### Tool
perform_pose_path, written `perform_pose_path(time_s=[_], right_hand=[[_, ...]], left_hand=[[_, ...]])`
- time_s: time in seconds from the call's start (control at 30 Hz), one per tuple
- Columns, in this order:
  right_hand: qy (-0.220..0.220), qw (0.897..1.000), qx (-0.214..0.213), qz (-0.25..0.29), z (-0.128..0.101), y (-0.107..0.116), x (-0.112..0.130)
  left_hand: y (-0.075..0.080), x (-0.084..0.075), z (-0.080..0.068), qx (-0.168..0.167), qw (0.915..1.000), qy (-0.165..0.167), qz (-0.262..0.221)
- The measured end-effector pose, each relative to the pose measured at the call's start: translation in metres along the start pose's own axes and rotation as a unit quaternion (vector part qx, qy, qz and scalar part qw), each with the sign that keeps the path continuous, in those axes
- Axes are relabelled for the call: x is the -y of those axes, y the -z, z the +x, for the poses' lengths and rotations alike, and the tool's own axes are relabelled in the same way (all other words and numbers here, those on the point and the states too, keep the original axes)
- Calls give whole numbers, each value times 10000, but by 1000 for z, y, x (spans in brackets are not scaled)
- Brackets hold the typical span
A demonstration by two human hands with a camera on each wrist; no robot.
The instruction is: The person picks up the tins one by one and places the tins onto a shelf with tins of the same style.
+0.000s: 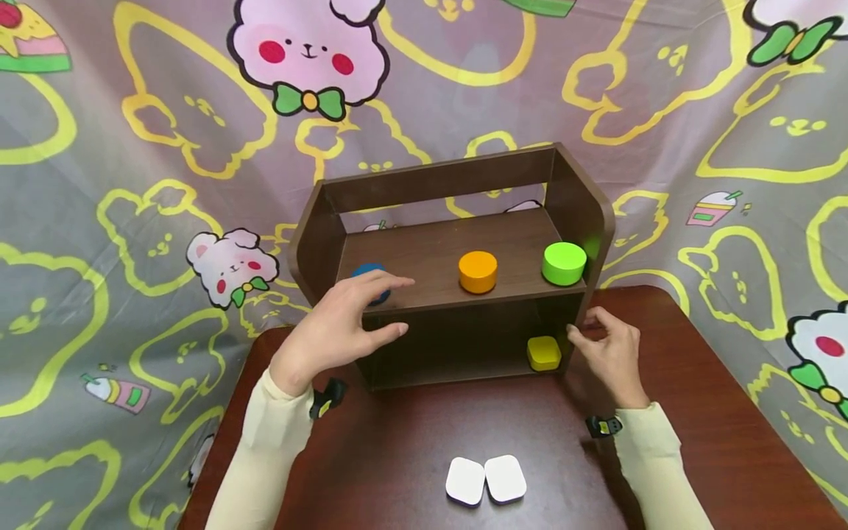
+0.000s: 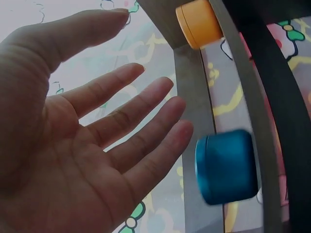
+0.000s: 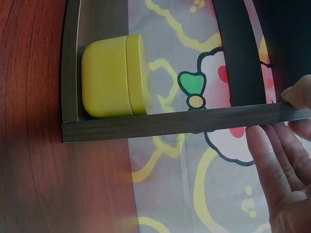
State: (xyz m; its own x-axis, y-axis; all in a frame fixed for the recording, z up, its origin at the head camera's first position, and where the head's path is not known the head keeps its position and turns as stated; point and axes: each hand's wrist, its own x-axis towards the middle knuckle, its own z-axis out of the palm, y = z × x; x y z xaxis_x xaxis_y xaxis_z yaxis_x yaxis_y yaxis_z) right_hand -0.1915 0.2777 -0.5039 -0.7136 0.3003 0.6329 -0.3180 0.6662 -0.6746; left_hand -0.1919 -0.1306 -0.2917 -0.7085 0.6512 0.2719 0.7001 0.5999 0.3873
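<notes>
1. Fingers (image 2: 141, 121) of the left hand (image 1: 338, 324) are spread and straight, with nothing held; in the left wrist view the palm fills the left of the frame, and the fingertips lie just beside the blue jar (image 2: 226, 166) without clearly touching it.
2. Seen from the head camera, the blue jar (image 1: 372, 283) sits at the left end of the upper shelf of the brown shelf unit (image 1: 576, 199), at centre frame, half hidden behind that hand.
3. An orange jar (image 1: 478, 271) and a green jar (image 1: 564, 263) stand further right on the same shelf, well apart from it.
4. At lower right of the unit, the right hand (image 1: 612, 353) is laid against the side panel, its fingers wrapped lightly round the panel's edge; the yellow jar (image 1: 544, 353) on the lower shelf is near but untouched.
5. Two white tiles (image 1: 486, 480) lie touching, low in the frame, on the red-brown table (image 1: 729, 427).
6. For a clean grasp, it is judged that the thumb and fingers should be closed on opposite sides of the blue jar, the unit should be kept steadied by the right hand, and the jar lifted straight so the shelf edge is not knocked.
</notes>
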Motion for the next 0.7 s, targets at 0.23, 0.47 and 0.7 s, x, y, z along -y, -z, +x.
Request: perform_pose_path(time_s=[0.23,0.47,0.7], right_hand=[[68,10000,-37,3,0,0,0],[136,9998,-131,13,1,1,1],[48,9999,-106,25,-1,0,1]], left_hand=[[-21,-14,-12,118,9997,67,-225],[-40,-18,-19,231,9994,115,-238],[-58,-16,-28,367,9976,152,-571]])
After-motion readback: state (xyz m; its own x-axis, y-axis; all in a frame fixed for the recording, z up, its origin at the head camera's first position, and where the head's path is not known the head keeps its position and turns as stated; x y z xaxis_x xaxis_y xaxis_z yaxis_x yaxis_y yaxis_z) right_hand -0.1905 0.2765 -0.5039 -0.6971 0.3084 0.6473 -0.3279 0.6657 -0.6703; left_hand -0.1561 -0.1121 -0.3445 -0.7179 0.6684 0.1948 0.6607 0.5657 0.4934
